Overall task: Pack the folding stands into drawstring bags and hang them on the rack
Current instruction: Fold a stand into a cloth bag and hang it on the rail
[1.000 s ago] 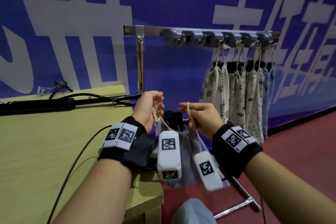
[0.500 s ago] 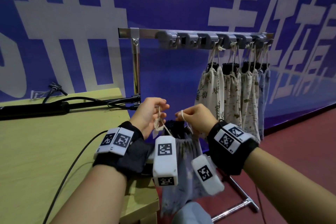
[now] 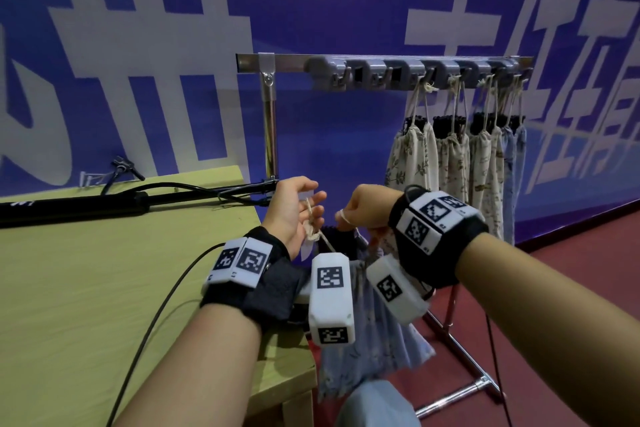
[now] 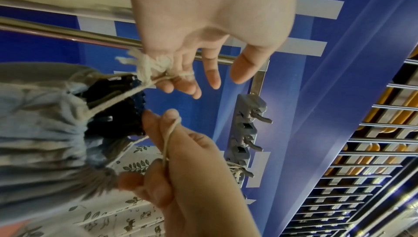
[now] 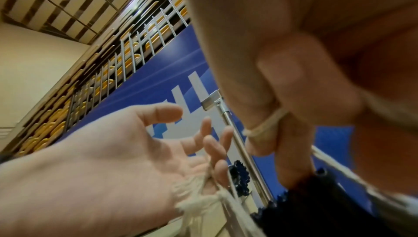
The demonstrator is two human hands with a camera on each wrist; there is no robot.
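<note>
Head view showed the blue drawstring bag [image 3: 375, 333] hanging off the worktop [image 3: 104, 288] edge, mouth cinched. The left hand [image 3: 294, 211] had the knotted cord [image 3: 313, 230] looped over mostly straight fingers; the right hand [image 3: 363, 208] pinched its loop. Next, I'd judge, lifting a loop onto a free hook of the rack [image 3: 346, 71].

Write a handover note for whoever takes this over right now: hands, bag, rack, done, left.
Left hand: fingers spread, cord looped over its lower fingers, knot against the palm.
Right hand: curled, pinching the other cord loop.
Bag: blue, hangs between the hands past the table edge; mouth gathered, black stand poking out the top.
Rack: five or so packed bags hang at its right end; left hooks free.
Done: stand in bag, mouth mostly drawn.
Left: finish cinching, hang the cords on a free hook. No other loose stands in view.
</note>
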